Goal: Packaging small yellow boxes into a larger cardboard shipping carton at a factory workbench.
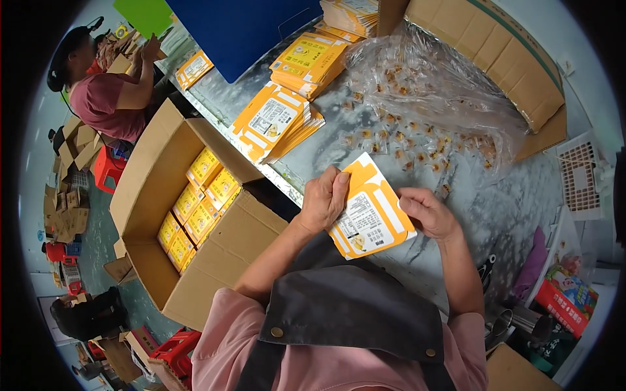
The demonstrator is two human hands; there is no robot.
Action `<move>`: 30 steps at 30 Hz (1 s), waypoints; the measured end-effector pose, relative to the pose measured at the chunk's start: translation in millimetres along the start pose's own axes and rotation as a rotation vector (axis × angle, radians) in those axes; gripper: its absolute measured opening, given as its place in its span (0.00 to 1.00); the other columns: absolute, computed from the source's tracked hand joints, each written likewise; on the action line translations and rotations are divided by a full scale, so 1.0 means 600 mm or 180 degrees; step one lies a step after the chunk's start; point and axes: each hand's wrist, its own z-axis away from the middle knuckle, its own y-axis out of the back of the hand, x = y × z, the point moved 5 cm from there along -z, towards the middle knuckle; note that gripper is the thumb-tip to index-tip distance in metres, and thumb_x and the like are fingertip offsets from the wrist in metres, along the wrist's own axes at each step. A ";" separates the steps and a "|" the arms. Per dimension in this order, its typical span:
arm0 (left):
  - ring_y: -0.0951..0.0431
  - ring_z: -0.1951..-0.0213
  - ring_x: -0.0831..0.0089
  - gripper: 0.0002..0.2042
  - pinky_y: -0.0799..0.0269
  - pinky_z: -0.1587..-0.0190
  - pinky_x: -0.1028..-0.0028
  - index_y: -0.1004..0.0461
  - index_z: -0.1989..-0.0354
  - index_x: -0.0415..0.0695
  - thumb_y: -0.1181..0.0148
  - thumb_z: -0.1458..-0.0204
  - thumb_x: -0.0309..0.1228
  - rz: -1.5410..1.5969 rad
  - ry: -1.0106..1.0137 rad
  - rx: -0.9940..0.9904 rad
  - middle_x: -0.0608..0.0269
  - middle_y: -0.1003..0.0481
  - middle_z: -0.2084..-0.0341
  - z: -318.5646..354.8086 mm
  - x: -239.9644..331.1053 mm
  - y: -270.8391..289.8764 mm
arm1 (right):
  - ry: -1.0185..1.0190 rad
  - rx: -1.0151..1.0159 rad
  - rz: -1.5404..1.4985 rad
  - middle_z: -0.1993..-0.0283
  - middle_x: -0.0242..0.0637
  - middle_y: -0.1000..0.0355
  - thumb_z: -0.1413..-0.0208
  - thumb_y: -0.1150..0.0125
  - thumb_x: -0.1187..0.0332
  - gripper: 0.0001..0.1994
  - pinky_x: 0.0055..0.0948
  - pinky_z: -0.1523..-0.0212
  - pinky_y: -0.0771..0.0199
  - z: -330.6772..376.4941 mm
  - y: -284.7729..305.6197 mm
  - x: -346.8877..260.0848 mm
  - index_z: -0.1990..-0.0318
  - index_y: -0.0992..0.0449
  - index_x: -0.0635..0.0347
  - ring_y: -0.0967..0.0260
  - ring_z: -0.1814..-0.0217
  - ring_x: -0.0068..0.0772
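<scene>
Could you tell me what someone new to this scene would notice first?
Most striking is the flat yellow and white carton held in both hands at the centre, the left hand on its left edge and the right hand on its right. Behind it on the grey table, stacks of the same flat cartons lie beside a clear plastic bag of small packets. To the left, an open cardboard box holds rows of yellow boxes.

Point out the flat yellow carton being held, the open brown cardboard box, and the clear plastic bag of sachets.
flat yellow carton [369, 221], head view, printed white panel
open brown cardboard box [228, 251], head view, near flap
clear plastic bag of sachets [424, 98], head view, crinkled top
</scene>
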 end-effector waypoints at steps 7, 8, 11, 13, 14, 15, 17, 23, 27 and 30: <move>0.30 0.83 0.49 0.15 0.35 0.78 0.61 0.34 0.74 0.39 0.52 0.35 0.36 0.0351 0.0150 -0.0244 0.48 0.33 0.86 0.014 0.017 -0.006 | -0.0351 -0.0244 -0.0866 0.54 0.33 0.24 0.39 0.50 0.72 0.15 0.22 0.53 0.27 0.015 0.000 0.041 0.48 0.27 0.71 0.27 0.54 0.20; 0.29 0.82 0.49 0.15 0.35 0.78 0.61 0.33 0.74 0.40 0.51 0.35 0.36 0.0218 0.0180 -0.0343 0.48 0.33 0.86 0.016 0.017 -0.008 | -0.0333 -0.0137 -0.0198 0.52 0.33 0.24 0.40 0.50 0.74 0.15 0.22 0.51 0.27 0.015 0.000 0.036 0.48 0.27 0.71 0.27 0.52 0.21; 0.27 0.80 0.50 0.15 0.33 0.76 0.59 0.32 0.73 0.40 0.51 0.36 0.37 -0.0253 -0.0190 -0.0512 0.48 0.30 0.84 0.017 0.036 -0.017 | -0.0465 -0.0263 0.0484 0.58 0.30 0.22 0.47 0.47 0.80 0.13 0.22 0.55 0.27 0.016 -0.005 0.036 0.54 0.24 0.71 0.28 0.57 0.17; 0.25 0.77 0.48 0.15 0.31 0.74 0.58 0.31 0.69 0.39 0.51 0.36 0.38 -0.0295 -0.0067 -0.0684 0.46 0.29 0.82 0.020 0.041 -0.019 | -0.0526 -0.0181 0.0996 0.64 0.28 0.21 0.50 0.41 0.81 0.09 0.22 0.59 0.27 0.015 0.003 0.041 0.61 0.21 0.70 0.29 0.61 0.14; 0.24 0.74 0.45 0.15 0.30 0.71 0.57 0.29 0.65 0.38 0.51 0.36 0.40 -0.0345 0.0062 -0.0865 0.44 0.28 0.79 0.024 0.041 -0.022 | -0.0531 -0.0181 0.0988 0.64 0.28 0.21 0.50 0.41 0.81 0.09 0.22 0.59 0.27 0.013 0.005 0.043 0.61 0.21 0.70 0.29 0.61 0.14; 0.24 0.74 0.45 0.15 0.30 0.71 0.57 0.29 0.65 0.38 0.51 0.36 0.40 -0.0347 0.0069 -0.0872 0.44 0.28 0.79 0.030 0.044 -0.021 | -0.0624 -0.0030 0.1065 0.63 0.28 0.21 0.50 0.39 0.80 0.09 0.22 0.59 0.27 0.009 0.012 0.045 0.61 0.21 0.69 0.29 0.61 0.14; 0.23 0.70 0.43 0.20 0.26 0.64 0.57 0.30 0.53 0.38 0.47 0.39 0.45 -0.0294 -0.0405 -0.0877 0.44 0.25 0.73 0.044 0.067 -0.023 | -0.0585 0.0247 0.1216 0.62 0.28 0.21 0.49 0.36 0.78 0.09 0.22 0.59 0.26 0.004 0.032 0.053 0.59 0.20 0.67 0.28 0.61 0.14; 0.21 0.67 0.45 0.18 0.27 0.64 0.57 0.33 0.46 0.39 0.51 0.36 0.41 0.0448 0.1058 -0.0888 0.39 0.24 0.72 0.034 0.004 -0.018 | -0.0640 0.0425 -0.0308 0.53 0.40 0.24 0.34 0.50 0.57 0.23 0.29 0.50 0.27 -0.001 0.066 0.074 0.41 0.33 0.67 0.26 0.53 0.27; 0.22 0.62 0.40 0.20 0.28 0.60 0.56 0.37 0.40 0.41 0.57 0.34 0.42 0.0315 0.0862 -0.0507 0.37 0.23 0.67 0.038 -0.013 -0.025 | 0.1001 0.1426 -0.0948 0.36 0.53 0.39 0.31 0.67 0.46 0.35 0.38 0.35 0.40 -0.003 -0.010 0.081 0.28 0.58 0.64 0.36 0.36 0.41; 0.23 0.58 0.38 0.24 0.29 0.56 0.53 0.46 0.34 0.45 0.59 0.34 0.43 0.0161 0.1061 -0.0819 0.36 0.24 0.62 0.063 -0.015 -0.039 | 0.1492 0.1980 -0.0777 0.30 0.51 0.46 0.30 0.67 0.51 0.33 0.38 0.32 0.45 0.010 -0.044 0.139 0.28 0.62 0.64 0.43 0.32 0.40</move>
